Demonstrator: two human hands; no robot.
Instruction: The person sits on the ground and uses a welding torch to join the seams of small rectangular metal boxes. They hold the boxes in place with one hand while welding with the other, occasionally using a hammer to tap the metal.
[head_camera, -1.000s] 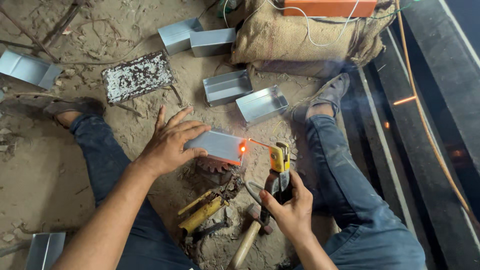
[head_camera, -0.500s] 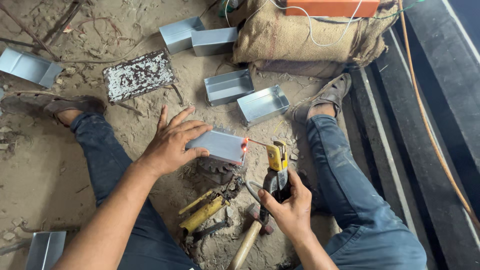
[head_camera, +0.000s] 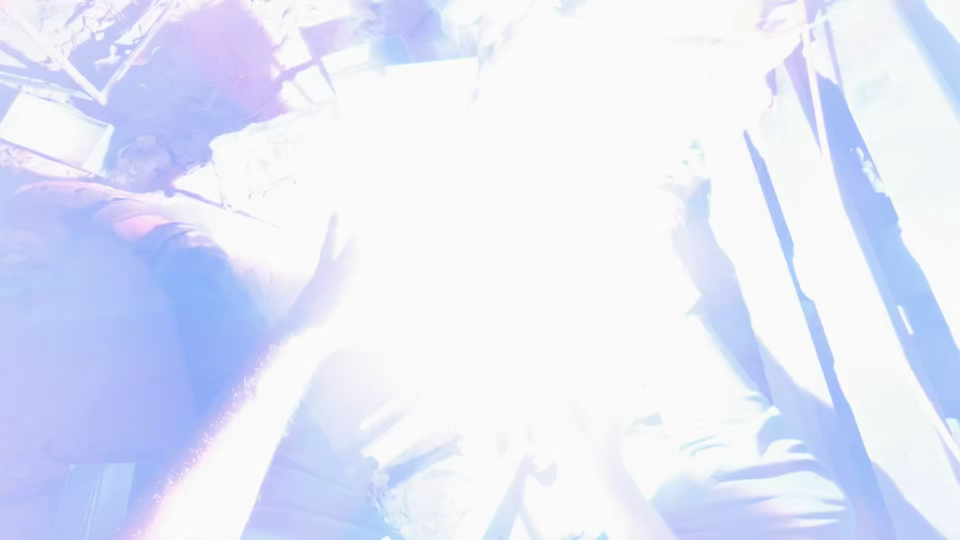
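Note:
A white-blue glare fills the middle of the head view and blots out almost everything there. My left forearm runs up from the bottom left, and only the outer edge of my left hand (head_camera: 332, 272) shows at the rim of the glare. Its fingers and whatever lies under it are washed out. My right hand is lost in the brightness. No workpiece or tool can be made out.
My bent left leg (head_camera: 150, 300) and my right leg (head_camera: 770, 470) show faintly on either side. A pale metal box (head_camera: 50, 130) lies at the far left and a flat metal piece (head_camera: 95, 495) at the bottom left. Dark rails (head_camera: 800, 300) run along the right.
A small orange glow at the metal box's edge has burst into a flash that whites out the view. Earlier my left hand lay on the box and my right held a yellow-handled tool.

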